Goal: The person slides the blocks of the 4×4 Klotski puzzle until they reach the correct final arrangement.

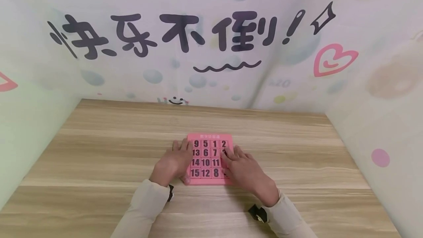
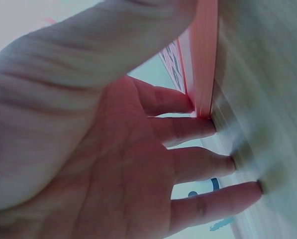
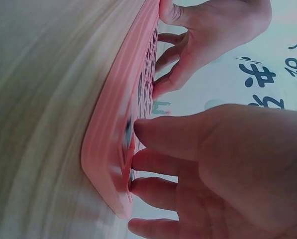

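Observation:
A pink number sliding puzzle lies flat on the wooden table, its black-numbered tiles set in a square frame. Along its left side rests my left hand, thumb at the near-left corner and index finger by the upper left edge. In the left wrist view the fingers of the left hand are spread and fairly straight, the outer ones touching the table. My right hand lies over the right column, partly covering its tiles. The fingertips of the right hand touch the puzzle's face, the thumb near a gap among the tiles.
Wood-grain table surrounds the puzzle. Behind it rises a white printed wall with large black characters, and pale side panels stand left and right. Both light sleeves carry small black bows near the cuffs.

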A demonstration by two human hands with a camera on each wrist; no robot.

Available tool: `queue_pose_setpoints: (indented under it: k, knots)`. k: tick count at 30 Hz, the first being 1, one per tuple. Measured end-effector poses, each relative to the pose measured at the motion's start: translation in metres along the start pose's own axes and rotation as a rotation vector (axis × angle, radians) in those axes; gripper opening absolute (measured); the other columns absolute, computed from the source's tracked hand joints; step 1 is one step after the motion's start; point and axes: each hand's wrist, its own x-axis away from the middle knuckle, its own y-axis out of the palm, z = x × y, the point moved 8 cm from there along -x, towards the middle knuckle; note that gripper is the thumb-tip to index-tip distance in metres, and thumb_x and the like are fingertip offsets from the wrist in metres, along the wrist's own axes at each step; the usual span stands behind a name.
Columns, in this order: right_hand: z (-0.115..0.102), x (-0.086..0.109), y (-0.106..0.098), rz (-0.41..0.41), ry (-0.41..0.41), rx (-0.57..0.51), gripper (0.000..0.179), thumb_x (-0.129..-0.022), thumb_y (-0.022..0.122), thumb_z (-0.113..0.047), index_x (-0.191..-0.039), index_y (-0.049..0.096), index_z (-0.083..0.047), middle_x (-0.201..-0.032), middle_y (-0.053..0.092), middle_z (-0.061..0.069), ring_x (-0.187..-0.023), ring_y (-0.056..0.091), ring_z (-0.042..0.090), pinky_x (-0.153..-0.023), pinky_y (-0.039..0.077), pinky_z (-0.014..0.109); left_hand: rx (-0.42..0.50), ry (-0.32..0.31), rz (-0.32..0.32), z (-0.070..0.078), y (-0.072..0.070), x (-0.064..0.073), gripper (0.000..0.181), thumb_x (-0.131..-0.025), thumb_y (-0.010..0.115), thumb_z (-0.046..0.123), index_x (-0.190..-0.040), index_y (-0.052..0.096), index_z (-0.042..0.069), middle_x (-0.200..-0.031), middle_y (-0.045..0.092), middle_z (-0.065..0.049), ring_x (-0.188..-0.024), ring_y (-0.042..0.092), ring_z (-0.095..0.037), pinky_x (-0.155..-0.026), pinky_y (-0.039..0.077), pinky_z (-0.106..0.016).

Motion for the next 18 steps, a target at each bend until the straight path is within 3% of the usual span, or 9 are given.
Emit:
queue_pose_setpoints:
  k: [18]
  knots:
    - [-0.0026,0.002,-0.0003,-0.04,0.007,-0.01,0.053,-0.103,0.051,-0.037,-0.148,0.048,-0.01,-0.156,0.039,0.011,-0.145,0.031,0.043,-0.113,0.034,0.06,-0.02,-0.003,0.01,0.0006,-0.0019,0.0017,0.122,-0.059,0.089,0.023,-0.154,0.019,-0.007,-0.162,0.013,-0.028,-0.147,0.013,-0.052,-0.118,0.024,-0.058]
